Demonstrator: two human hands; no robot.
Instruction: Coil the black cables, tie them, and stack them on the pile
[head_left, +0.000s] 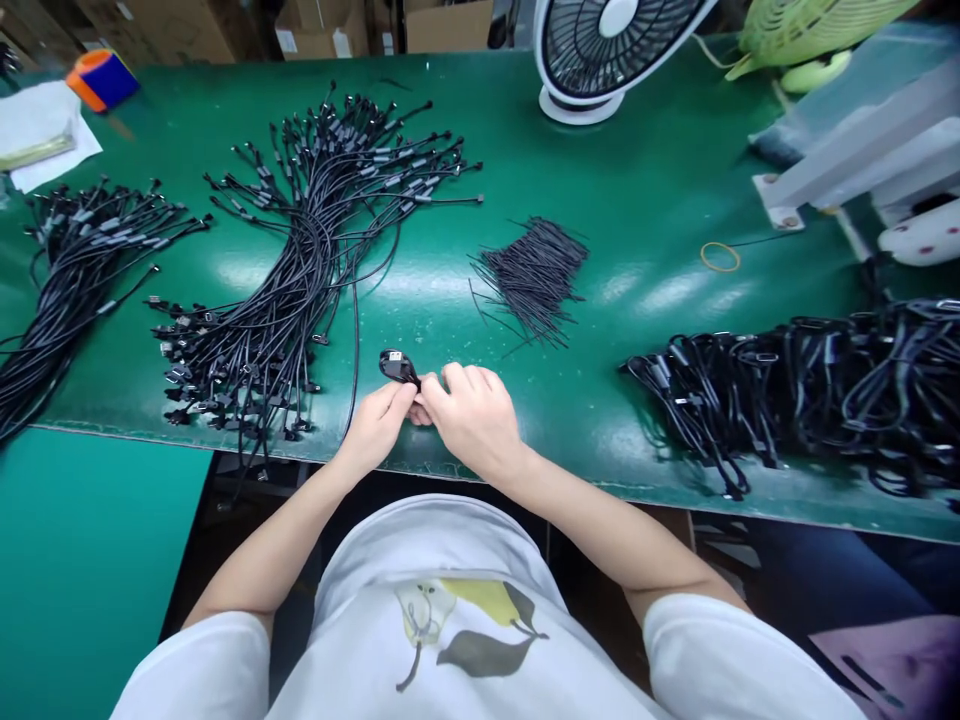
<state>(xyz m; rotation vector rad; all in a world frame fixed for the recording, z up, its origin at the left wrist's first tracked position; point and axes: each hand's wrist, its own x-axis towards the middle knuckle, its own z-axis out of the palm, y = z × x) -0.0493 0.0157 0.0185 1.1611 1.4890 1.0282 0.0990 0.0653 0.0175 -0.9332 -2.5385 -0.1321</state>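
Note:
Close to the table's front edge, my left hand (377,428) pinches a coiled black cable (397,366), whose plug end sticks up above the fingers. Against it, my right hand (476,415) has its fingers closed at the same cable; whether it also grips a thin tie is hidden. Beyond the hands lies a pile of short black wire ties (532,275). To the left spreads a large bundle of loose black cables (307,250) with connectors at both ends. A long row of coiled, bundled cables (810,390) lies on the right.
Another cable bundle (67,290) lies at far left. A white fan (581,105) stands at the back of the green table (637,200), near a yellow-green fan (817,30). A grey metal bracket (847,150), a rubber band (720,257) and an orange-blue object (103,80) are also there.

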